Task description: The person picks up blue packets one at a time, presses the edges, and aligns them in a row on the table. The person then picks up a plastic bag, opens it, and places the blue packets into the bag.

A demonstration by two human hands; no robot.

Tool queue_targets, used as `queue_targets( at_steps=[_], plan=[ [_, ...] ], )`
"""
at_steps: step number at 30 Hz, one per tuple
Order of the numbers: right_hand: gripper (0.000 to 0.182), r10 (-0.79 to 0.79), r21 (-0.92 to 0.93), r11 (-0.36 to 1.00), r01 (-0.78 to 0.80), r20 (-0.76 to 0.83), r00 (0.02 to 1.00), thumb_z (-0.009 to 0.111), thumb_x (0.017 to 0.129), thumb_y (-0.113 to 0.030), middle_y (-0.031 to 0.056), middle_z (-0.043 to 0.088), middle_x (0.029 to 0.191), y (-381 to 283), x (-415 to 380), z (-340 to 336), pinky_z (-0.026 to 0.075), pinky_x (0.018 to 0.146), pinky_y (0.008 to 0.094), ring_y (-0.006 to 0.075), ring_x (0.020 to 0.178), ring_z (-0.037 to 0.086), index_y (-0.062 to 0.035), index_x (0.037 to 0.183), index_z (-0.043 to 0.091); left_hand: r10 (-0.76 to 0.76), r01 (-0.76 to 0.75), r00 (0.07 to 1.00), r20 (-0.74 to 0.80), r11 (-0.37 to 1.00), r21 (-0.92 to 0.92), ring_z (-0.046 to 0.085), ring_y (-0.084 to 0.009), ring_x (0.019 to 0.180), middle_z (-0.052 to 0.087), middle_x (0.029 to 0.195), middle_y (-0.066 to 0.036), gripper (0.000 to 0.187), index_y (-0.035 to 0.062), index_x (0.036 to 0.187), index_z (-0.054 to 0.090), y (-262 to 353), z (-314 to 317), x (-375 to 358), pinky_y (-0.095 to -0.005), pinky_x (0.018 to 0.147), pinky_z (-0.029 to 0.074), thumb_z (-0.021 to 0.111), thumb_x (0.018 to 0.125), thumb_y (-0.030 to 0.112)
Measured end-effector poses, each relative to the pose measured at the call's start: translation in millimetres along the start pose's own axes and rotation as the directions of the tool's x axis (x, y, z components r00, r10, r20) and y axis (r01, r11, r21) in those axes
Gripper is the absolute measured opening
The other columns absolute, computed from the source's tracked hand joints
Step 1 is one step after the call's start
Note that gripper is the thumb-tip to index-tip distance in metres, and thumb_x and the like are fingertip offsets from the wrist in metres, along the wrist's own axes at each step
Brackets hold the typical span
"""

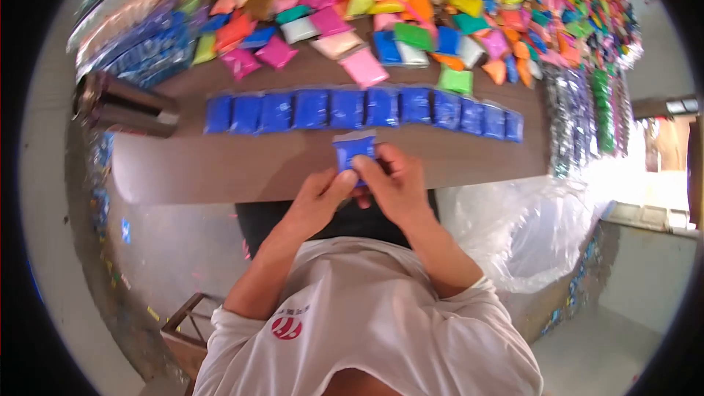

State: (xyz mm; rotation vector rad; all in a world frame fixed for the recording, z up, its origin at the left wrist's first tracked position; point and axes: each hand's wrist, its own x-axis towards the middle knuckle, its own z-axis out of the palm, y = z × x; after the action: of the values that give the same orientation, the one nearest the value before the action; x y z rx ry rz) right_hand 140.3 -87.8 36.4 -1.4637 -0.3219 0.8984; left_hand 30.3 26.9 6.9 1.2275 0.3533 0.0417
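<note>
Between my two hands is a small blue packet [353,149] in clear wrapping, held over the front edge of the table. My left hand [328,189] pinches its lower left side. My right hand [394,185] grips the lower right, its thumb lying across the packet's face. Just beyond them, a row of similar blue packets [347,108] runs left to right across the table, side by side. Part of the held packet is covered by my fingers.
A big heap of colourful packets [330,22] covers the back of the brown table [198,169]. A dark shiny cylinder [125,106] lies at the left. Strips of packets [587,117] hang at the right, above a clear plastic bag [521,227].
</note>
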Motion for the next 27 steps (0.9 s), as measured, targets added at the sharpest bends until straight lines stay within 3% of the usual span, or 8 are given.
queue_targets(
  at_steps=[7,9,11,12,13,16,22,27],
  plan=[
    [0.016,-0.143,0.084,0.987,0.138,0.057,0.988,0.061,0.092,-0.018,0.0023,0.058,0.07,-3.6,-8.3,-13.7,0.043,0.049,0.0217,0.0065,0.057,0.054,-0.0024,0.092,0.059,-0.003,0.004,1.0,-0.003,0.98,0.197,0.06,-0.013,0.075,0.065,0.079,-0.006,0.04,-0.0003,0.094,0.064,8.6,2.5,-0.6,-0.0255,0.065,0.043,0.05,0.099,0.037],
    [0.016,-0.27,-0.221,0.949,0.227,-0.192,0.943,0.061,0.093,-0.02,-0.0004,0.056,0.074,12.1,-10.6,-48.6,0.044,0.059,0.0217,0.0062,0.068,0.053,-0.0036,0.091,0.058,0.02,-0.021,1.0,0.007,0.987,0.159,0.06,-0.0128,0.074,0.064,0.078,-0.006,0.042,-0.0004,0.09,0.065,6.3,2.9,2.3,-0.025,0.063,0.042,0.051,0.098,0.038],
    [0.017,-0.147,-0.035,0.986,0.16,-0.628,0.764,0.062,0.093,-0.02,-0.0034,0.054,0.078,-21.3,-18.9,-78.0,0.042,0.063,0.0219,0.0053,0.074,0.049,-0.0054,0.086,0.057,0.037,-0.037,0.999,0.003,0.99,0.135,0.06,-0.0125,0.073,0.063,0.077,-0.005,0.043,-0.0006,0.087,0.066,2.4,2.2,3.8,-0.0245,0.061,0.041,0.051,0.098,0.039],
    [0.017,-0.332,-0.13,0.933,0.336,-0.671,0.663,0.063,0.093,-0.022,-0.0045,0.053,0.078,-27.2,-17.4,-109.3,0.038,0.06,0.0222,0.0049,0.069,0.045,-0.0071,0.085,0.058,0.041,-0.04,0.999,-0.004,0.991,0.13,0.06,-0.0122,0.073,0.062,0.076,-0.005,0.044,-0.0007,0.087,0.066,-0.8,2.0,3.7,-0.0243,0.06,0.04,0.051,0.098,0.039],
    [0.017,-0.427,-0.314,0.904,0.291,-0.707,0.564,0.063,0.093,-0.023,-0.0054,0.052,0.078,-22.9,-14.6,-153.8,0.036,0.058,0.0217,0.0044,0.068,0.043,-0.0089,0.084,0.059,0.047,-0.045,0.999,-0.012,0.991,0.125,0.06,-0.012,0.072,0.061,0.076,-0.005,0.045,-0.0008,0.086,0.066,-2.3,1.7,3.7,-0.0241,0.06,0.039,0.051,0.098,0.04],
    [0.022,-0.595,-0.621,0.773,0.129,-0.641,0.484,0.06,0.092,-0.019,-0.0046,0.046,0.068,-20.7,-13.8,-262.8,0.032,0.054,0.0241,0.0051,0.063,0.039,-0.0041,0.077,0.055,0.032,-0.032,0.999,-0.006,0.996,0.088,0.06,-0.0177,0.071,0.064,0.086,-0.011,0.047,0.0003,0.073,0.056,-0.5,0.1,3.1,-0.038,0.084,0.049,0.051,0.097,0.04],
    [0.021,-0.305,-0.54,0.832,-0.127,-0.636,0.709,0.063,0.09,-0.026,-0.0052,0.048,0.067,-11.0,-2.1,-318.9,0.033,0.054,0.0223,0.0043,0.06,0.042,-0.005,0.088,0.063,0.041,-0.039,0.998,0.036,0.997,-0.071,0.059,-0.0191,0.071,0.064,0.09,-0.012,0.047,0.0026,0.07,0.052,-3.3,-4.6,9.1,-0.0422,0.086,0.05,0.05,0.097,0.04],
    [0.031,-0.608,-0.773,0.624,-0.117,-0.574,0.548,0.062,0.09,-0.026,0.0109,0.062,0.088,-9.3,0.3,-298.2,0.046,0.071,0.0328,0.0183,0.077,0.058,-0.0009,0.109,0.061,0.059,-0.042,0.994,0.092,0.983,-0.182,0.061,-0.0197,0.072,0.064,0.092,-0.013,0.042,0.003,0.073,0.053,-1.5,-6.4,12.8,-0.0433,0.088,0.049,0.049,0.099,0.035]
  ],
)
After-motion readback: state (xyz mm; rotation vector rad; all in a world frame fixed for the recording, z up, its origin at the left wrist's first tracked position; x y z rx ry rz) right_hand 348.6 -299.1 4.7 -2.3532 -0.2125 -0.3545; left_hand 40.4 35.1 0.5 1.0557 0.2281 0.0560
